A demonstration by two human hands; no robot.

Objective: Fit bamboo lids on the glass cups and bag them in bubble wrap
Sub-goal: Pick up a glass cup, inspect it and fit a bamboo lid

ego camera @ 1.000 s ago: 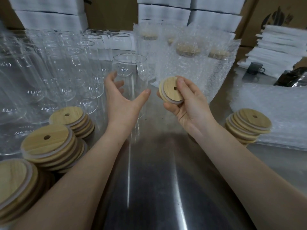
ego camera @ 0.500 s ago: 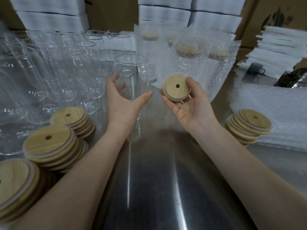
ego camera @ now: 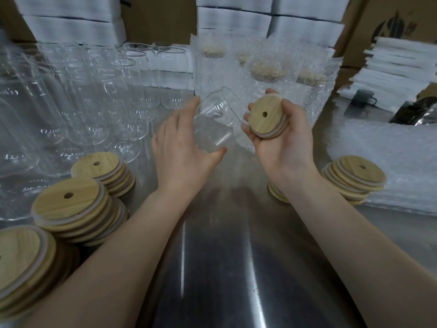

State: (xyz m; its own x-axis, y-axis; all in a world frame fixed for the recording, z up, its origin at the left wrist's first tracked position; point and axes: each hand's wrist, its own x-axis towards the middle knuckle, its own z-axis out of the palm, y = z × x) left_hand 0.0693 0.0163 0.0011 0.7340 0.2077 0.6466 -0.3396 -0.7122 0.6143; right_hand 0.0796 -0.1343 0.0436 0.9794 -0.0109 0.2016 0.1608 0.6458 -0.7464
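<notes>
Head view, L to R. Far left, near edge, we count three stacks of round bamboo lids (ego camera: 68, 204) w/ pale rings and a straw hole each, sitting on the brushed steel table (ego camera: 224, 268). Behind them a crowd of empty clear glass cups (ego camera: 78, 107) stands upright, no lids on.

Ctr-left, the left hand (ego camera: 182, 152) grips one clear glass cup (ego camera: 217, 119), fingers round its far side and thumb on the near side. The cup is tilted, mouth leaning toward the right hand (ego camera: 283, 147). We can't tell whether its base touches the table.

That right hand, palm up, holds a single round bamboo lid (ego camera: 266, 114) btwn thumb and curled fingers. The wood face w/ the hole is turned toward us, pale ring underneath. The lid sits just beside the cup's rim; touching or not, we can't tell.

Behind both hands, a cluster of lidded cups in bubble-wrap bags (ego camera: 267, 74) stands upright. Along the back, white cartons (ego camera: 234, 20) are stacked in front of brown cardboard boxes (ego camera: 364, 20).

Right of the right wrist, a short stack of bamboo lids (ego camera: 354, 176) rests at the edge of a pile of flat bubble wrap (ego camera: 390, 150). Far right, a small dark mug (ego camera: 361, 99) sits beside a pile of white foam sheets (ego camera: 397, 65).
</notes>
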